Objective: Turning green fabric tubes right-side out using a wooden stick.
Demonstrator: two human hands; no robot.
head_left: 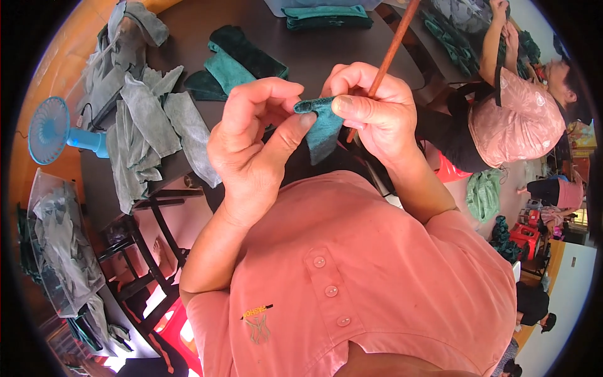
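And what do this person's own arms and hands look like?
The left hand and right hand are both bare and ungloved. The forearms are uncovered too, below the short sleeves of a coral-pink shirt with pale round buttons down its front.

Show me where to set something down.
The dark tabletop shows bare beyond the right hand, between the loose green pieces and the folded green stack. Another patch separates those pieces from the grey cloths. The left side, near the blue fan, is crowded.
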